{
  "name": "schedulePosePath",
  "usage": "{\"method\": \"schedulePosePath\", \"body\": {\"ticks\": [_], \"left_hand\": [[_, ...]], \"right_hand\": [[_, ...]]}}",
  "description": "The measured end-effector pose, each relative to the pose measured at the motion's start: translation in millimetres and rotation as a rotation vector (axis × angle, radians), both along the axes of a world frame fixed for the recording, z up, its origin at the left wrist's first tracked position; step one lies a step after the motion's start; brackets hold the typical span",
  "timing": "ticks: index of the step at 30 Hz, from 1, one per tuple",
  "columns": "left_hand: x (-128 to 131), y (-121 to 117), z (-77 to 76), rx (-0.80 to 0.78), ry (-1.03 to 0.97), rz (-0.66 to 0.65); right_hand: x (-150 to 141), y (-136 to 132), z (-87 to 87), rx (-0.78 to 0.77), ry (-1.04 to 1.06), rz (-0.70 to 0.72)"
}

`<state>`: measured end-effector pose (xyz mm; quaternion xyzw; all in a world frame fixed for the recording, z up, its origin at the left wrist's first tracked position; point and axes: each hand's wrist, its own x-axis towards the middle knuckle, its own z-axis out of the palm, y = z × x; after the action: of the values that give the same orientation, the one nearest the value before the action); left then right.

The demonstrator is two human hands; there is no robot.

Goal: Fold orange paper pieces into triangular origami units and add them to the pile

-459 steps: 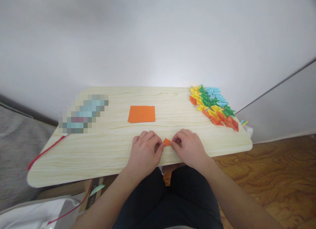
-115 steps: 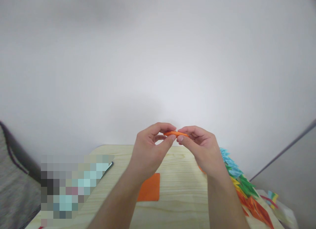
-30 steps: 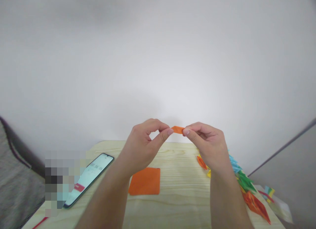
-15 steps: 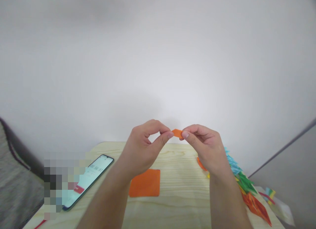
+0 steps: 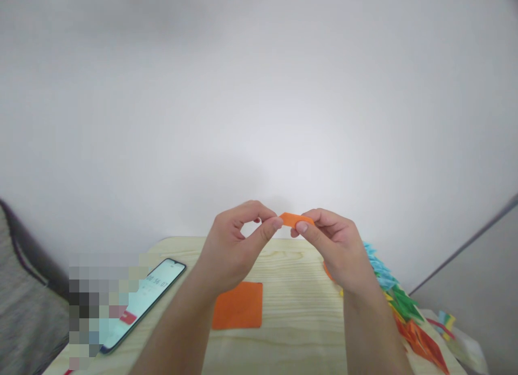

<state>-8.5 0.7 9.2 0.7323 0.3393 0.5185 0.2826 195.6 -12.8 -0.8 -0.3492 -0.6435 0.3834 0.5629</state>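
Folded paper (image 5: 288,219) in left grip (image 5: 238,245), right grip (image 5: 335,243), bag (image 5: 471,354) with coloured strips (image 5: 447,320)

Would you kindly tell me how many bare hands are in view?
2: the bare left hand, at the left tip of the small folded orange paper strip, and the bare right hand, pinching the strip farther right.

Counter (image 5: 299,315) in front of wall (image 5: 259,94). Phone (image 5: 156,291) on counter, left side. Flat paper (image 5: 238,306) on counter, middle, right of phone, partly under left forearm in view. Folded pieces (image 5: 421,340) along counter's right side, some hidden behind right forearm. Small folded paper (image 5: 288,219) between left hand (image 5: 245,245) and right hand (image 5: 334,243), above counter, wall behind. Bag (image 5: 465,345) beyond counter's right edge. Fabric (image 5: 24,305) far left, beside counter.
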Motion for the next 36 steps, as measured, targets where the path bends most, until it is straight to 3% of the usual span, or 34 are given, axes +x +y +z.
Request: {"method": "schedulePosePath", "body": {"ticks": [7,16,26,36], "left_hand": [[2,0,-1.1,-0.02,-0.001,-0.013],[2,2,0.6,-0.027,0.028,-0.007],[4,3,-0.7,0.061,0.003,0.042],[7,2,-2.0,0.167,-0.042,0.001]], "right_hand": [[-7,1,1.3,-0.053,0.038,-0.027],[-6,0,0.3,-0.085,-0.096,-0.025],[-4,5,-2.3,-0.106,0.05,0.104],[-8,10,-4.1,-0.242,0.125,0.168]]}}
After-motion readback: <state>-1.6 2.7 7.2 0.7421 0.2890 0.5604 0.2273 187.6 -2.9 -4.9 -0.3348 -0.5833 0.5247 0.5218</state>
